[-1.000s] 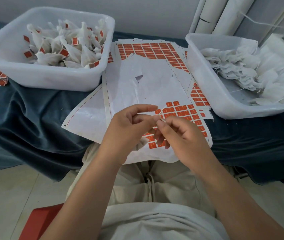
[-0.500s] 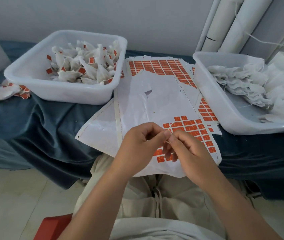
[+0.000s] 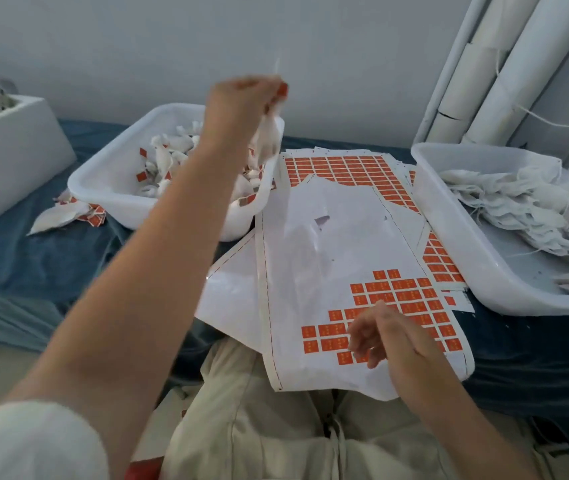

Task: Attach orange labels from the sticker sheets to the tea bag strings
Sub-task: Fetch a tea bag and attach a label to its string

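My left hand is raised above the left white tub and pinches a white tea bag with an orange label; the bag hangs blurred below my fingers. That tub holds several labelled tea bags. My right hand hovers with loosely curled fingers and holds nothing, over the orange labels of the front sticker sheet. A second sheet with rows of orange labels lies behind it. The right white tub holds several unlabelled white tea bags.
A few labelled tea bags lie on the blue cloth left of the left tub. A white box stands at the far left. White pipes run up the wall at the back right. My lap is below the table's edge.
My hands have parted. The left one has swung up and left over the left tub with the labelled tea bag, while the right one stays low over the front sheet. The camera has tilted up.
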`<state>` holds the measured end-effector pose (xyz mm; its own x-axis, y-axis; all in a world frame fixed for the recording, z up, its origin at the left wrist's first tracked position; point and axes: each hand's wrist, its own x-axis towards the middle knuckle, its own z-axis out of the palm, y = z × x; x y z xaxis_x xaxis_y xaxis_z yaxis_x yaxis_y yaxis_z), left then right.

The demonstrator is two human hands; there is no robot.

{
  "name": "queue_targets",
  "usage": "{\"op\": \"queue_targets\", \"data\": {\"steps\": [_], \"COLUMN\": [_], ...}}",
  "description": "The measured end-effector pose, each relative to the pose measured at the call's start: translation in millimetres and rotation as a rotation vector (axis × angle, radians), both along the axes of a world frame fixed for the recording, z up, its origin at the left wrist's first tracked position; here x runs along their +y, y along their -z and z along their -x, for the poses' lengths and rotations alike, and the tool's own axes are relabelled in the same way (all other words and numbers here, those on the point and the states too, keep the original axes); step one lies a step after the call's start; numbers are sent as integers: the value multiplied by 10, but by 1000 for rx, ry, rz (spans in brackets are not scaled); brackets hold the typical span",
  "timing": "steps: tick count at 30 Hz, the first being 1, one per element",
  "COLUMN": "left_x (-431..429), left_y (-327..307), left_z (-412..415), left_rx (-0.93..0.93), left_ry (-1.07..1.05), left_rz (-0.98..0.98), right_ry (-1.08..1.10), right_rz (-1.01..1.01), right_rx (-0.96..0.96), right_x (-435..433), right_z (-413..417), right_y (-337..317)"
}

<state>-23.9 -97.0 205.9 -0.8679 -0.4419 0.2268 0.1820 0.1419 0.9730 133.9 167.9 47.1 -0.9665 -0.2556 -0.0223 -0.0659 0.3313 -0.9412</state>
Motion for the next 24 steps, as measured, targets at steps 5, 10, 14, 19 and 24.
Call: {"op": "queue_targets", "data": {"steps": [5, 10, 14, 19, 24], "left_x": [-507, -742, -439, 375, 962], "left_y": [-146, 135, 334, 897, 1429], "left_z": [581, 490, -10, -874, -1486], "left_rx": [-208, -239, -93, -113, -219], "left_ry": [-82, -108, -64, 103, 333], "left_rz": [133, 251, 375, 542, 550], "right_ry": [-24, -36, 21, 116, 381], "right_rz": [-25, -89, -101, -105, -285], "right_rx": [-6, 30, 61, 159, 375], "right_x": [18, 87, 110, 193, 695], "right_z": [-6, 25, 36, 47, 359], "right_y": [-17, -71, -132, -252, -566]}}
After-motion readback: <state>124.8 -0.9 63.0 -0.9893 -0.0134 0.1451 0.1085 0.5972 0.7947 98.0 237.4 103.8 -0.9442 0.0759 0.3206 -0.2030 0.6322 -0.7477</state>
